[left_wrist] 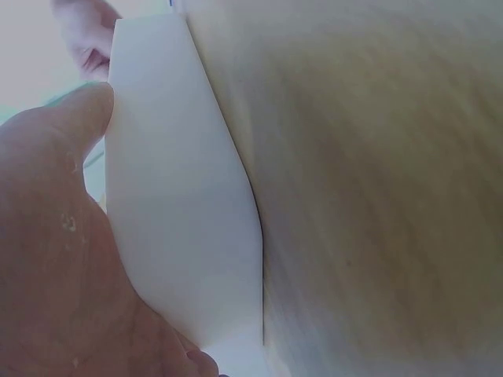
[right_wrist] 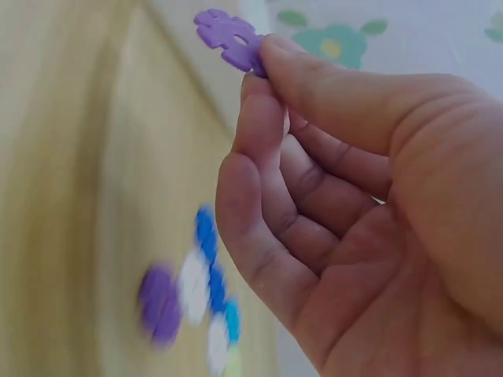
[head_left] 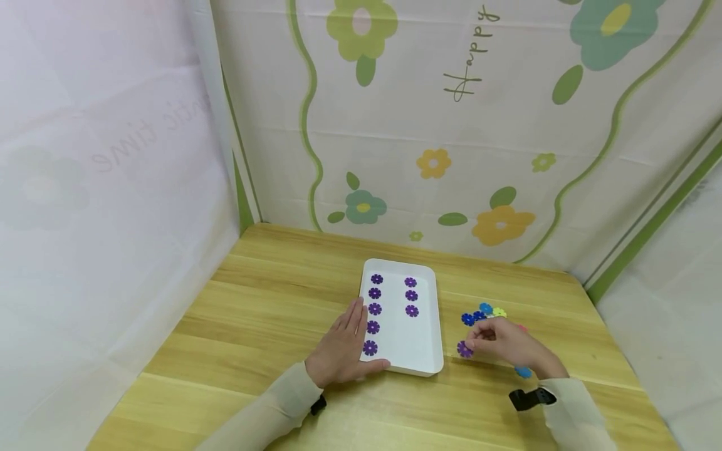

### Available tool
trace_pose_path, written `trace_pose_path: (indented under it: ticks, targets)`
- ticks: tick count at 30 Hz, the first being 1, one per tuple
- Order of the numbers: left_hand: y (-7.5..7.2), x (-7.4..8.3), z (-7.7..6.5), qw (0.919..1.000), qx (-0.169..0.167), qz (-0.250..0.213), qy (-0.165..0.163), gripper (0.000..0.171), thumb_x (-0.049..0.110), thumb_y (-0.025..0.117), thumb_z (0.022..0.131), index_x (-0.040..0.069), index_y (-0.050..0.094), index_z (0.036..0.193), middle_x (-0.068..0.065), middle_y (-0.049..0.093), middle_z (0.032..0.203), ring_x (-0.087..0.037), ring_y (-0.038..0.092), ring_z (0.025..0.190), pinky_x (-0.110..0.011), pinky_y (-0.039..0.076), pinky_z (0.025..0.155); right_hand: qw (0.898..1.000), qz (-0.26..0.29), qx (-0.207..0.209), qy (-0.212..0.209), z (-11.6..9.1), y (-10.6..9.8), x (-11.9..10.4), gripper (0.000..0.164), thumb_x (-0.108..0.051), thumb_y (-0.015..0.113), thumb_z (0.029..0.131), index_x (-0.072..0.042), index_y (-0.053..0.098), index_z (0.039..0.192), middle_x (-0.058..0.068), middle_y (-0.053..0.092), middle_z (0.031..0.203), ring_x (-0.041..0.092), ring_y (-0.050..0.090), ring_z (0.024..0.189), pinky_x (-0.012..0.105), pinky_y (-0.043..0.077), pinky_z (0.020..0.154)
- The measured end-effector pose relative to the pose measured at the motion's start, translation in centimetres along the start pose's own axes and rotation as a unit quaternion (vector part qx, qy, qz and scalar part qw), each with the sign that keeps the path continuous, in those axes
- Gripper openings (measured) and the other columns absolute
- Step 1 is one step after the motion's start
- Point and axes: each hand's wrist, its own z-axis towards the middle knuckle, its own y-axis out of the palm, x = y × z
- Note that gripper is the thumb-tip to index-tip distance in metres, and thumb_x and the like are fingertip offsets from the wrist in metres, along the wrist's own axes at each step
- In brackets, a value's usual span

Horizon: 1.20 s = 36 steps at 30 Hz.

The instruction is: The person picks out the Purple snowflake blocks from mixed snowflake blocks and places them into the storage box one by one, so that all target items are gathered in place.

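Note:
Between thumb and fingertips, my right hand pinches a purple flower-shaped plastic disc, held up off the table; the right wrist view shows the disc tilted. My left hand rests at the near left corner of a white tray. Its fingers lie straight along the left rim, and its thumb touches the near rim. Inside the tray, several purple discs form a column at the left. Three more purple discs line up at the upper right.
Right of the tray, loose discs lie on the wooden table: dark blue, light blue, yellow, pink, white and purple. My right hand hides part of them. Printed cloth hangs behind the table and at both sides.

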Motion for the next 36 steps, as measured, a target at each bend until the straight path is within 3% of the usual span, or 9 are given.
trace_pose_path:
  ticks: [3,7,10,21,30,36]
  targets:
    - [-0.1,0.0,0.0,1.0,-0.003,0.0,-0.002,0.117,0.078,0.053,0.095,-0.011,0.018,0.164,-0.029,0.009,0.175,-0.042,0.014,0.164,-0.05,0.026,0.133,1.0,-0.007,0.0,-0.018,1.7,0.3,-1.6,0.016,-0.024,0.067,0.105,-0.012,0.074,0.097,0.01,0.068,0.082,0.003,0.052,0.063,0.021,0.048,0.055]
    - [0.0,0.0,0.1,1.0,-0.006,0.002,-0.007,0.118,0.079,0.052,0.095,-0.01,0.018,0.164,-0.029,0.009,0.175,-0.042,0.013,0.165,-0.05,0.026,0.133,0.999,-0.022,-0.005,-0.033,4.0,0.6,-3.7,0.015,-0.023,0.069,0.104,-0.013,0.075,0.094,0.016,0.071,0.084,0.004,0.056,0.067,0.023,0.051,0.059]
    - [0.0,0.0,0.1,0.9999,-0.008,0.006,-0.01,0.118,0.079,0.053,0.095,-0.01,0.018,0.164,-0.029,0.009,0.175,-0.041,0.014,0.165,-0.05,0.026,0.133,0.998,-0.04,-0.014,-0.036,5.7,1.0,-5.0,0.013,-0.021,0.071,0.103,-0.013,0.077,0.094,0.012,0.075,0.089,0.007,0.06,0.074,0.024,0.053,0.066]
    - [0.1,0.2,0.2,0.9997,-0.014,0.014,-0.017,0.119,0.081,0.052,0.094,-0.009,0.017,0.165,-0.028,0.007,0.176,-0.041,0.013,0.165,-0.049,0.025,0.133,0.984,-0.162,-0.055,-0.05,11.3,1.9,-6.5,0.019,-0.012,0.073,0.1,-0.015,0.074,0.081,0.001,0.072,0.078,0.007,0.056,0.066,0.022,0.051,0.062]
    - [0.2,0.1,0.2,0.9998,-0.009,0.016,-0.009,0.119,0.081,0.051,0.094,-0.009,0.017,0.165,-0.028,0.01,0.175,-0.041,0.016,0.164,-0.049,0.028,0.132,0.976,-0.21,-0.061,-0.002,12.9,3.2,-6.5,0.016,-0.011,0.079,0.095,-0.018,0.078,0.08,-0.007,0.071,0.077,0.009,0.057,0.069,0.023,0.051,0.066]
    - [0.2,0.0,0.1,0.9998,-0.008,0.014,-0.012,0.119,0.081,0.051,0.094,-0.009,0.017,0.165,-0.028,0.009,0.176,-0.041,0.015,0.164,-0.049,0.027,0.132,0.973,-0.222,-0.059,-0.011,13.1,3.6,-6.6,0.008,-0.012,0.08,0.094,-0.015,0.082,0.087,-0.007,0.074,0.081,0.007,0.061,0.07,0.022,0.056,0.069]
